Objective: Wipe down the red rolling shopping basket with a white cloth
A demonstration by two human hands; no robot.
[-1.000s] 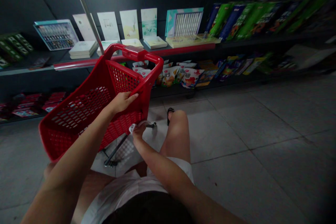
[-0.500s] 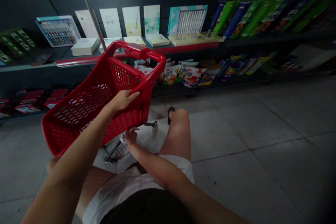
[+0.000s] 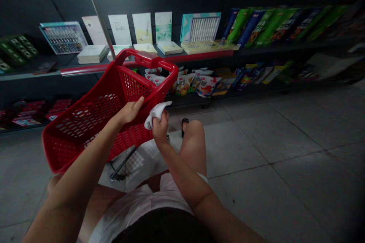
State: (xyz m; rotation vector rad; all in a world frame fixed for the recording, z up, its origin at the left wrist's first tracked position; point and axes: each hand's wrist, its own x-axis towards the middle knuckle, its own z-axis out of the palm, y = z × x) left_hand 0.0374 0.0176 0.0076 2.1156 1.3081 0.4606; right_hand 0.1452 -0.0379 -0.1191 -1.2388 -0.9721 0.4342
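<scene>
A red plastic shopping cart [image 3: 94,112] with a perforated basket stands in front of me, its handle towards the shelf. My left hand [image 3: 131,111] grips the near side rim of the basket, thumb on top and fingers out of sight inside. In my right hand [image 3: 160,126] is a crumpled white cloth [image 3: 156,114], bunched in the closed fingers beside the cart's side panel, close below the handle end. Whether the cloth touches the plastic I cannot tell.
Behind the cart runs a dark shelf [image 3: 119,69] with a red edge strip. It bears upright notebooks [image 3: 142,28], pen sets [image 3: 201,28] and green and blue packages [image 3: 265,28]. Snack bags [image 3: 208,85] fill the lower level. My bent knee [image 3: 195,129] is beside the cart above the tiled floor [image 3: 242,136].
My right hand has risen with the cloth from beneath the basket to the upper side panel. The left hand keeps its hold on the rim, with slight finger movement.
</scene>
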